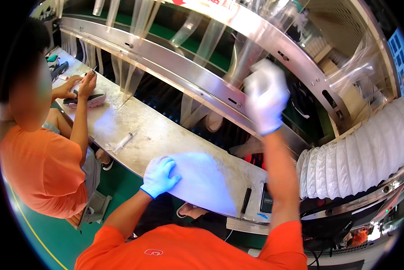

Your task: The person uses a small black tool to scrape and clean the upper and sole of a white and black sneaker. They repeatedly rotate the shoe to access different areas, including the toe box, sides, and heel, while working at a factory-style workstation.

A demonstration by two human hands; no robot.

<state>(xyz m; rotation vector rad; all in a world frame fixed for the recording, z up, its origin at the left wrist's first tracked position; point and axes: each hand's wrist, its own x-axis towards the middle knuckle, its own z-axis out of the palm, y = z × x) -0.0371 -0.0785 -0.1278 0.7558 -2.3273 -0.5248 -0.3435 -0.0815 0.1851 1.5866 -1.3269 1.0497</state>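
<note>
Gloved, the left hand (159,176) lies flat with fingers spread on a white sheet (202,182) at the table (157,130) edge, lower centre, while the blurred right hand (266,95), grip unreadable, lifts; unpinned, the sheet could slide off

Scuffed metal bench (166,135) (knit-gloved hands)

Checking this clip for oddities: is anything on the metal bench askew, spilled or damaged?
Nothing spilled or broken. A syringe lies loose and slanted on the bench, apart from the left hand resting on a white sheet.
</note>
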